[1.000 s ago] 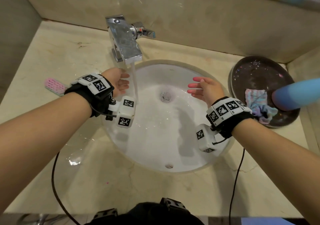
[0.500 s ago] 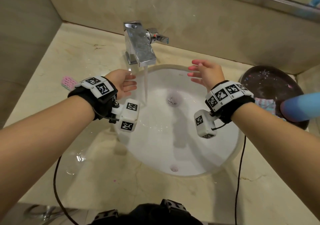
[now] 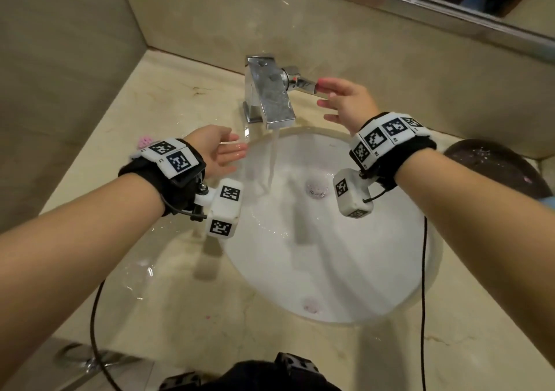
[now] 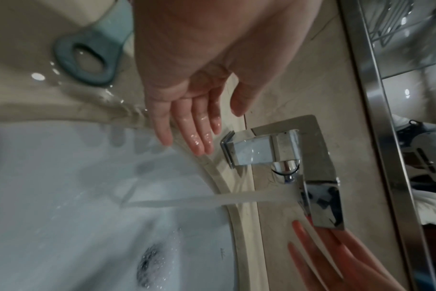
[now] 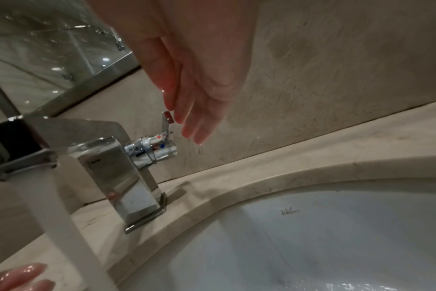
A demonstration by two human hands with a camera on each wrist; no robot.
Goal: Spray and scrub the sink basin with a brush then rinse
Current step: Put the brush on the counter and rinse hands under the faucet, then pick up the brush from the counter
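Note:
A round white sink basin [image 3: 345, 270] is set into a beige stone counter. Water runs from the chrome faucet [image 3: 270, 93] into the bowl beside the drain [image 3: 315, 187]. My right hand [image 3: 339, 97] is open, its fingertips right at the end of the faucet's side lever [image 3: 301, 84]; in the right wrist view the fingers [image 5: 194, 122] hover just beside the lever [image 5: 166, 122]. My left hand [image 3: 223, 150] is open and wet, palm turned inward, over the basin's left rim, left of the stream. A pink brush [image 3: 145, 141] peeks out behind the left wrist.
A dark round tray [image 3: 495, 171] sits on the counter at the right, partly hidden by my right arm. A blue-grey handle loop [image 4: 87, 59] lies on the wet counter by the left hand. Walls close in at the left and back; a mirror frame [image 3: 450, 9] runs above.
My right hand has risen from over the basin to the faucet lever. The left hand has drawn slightly left, out of the stream. The view has shifted, hiding the towel and blue bottle.

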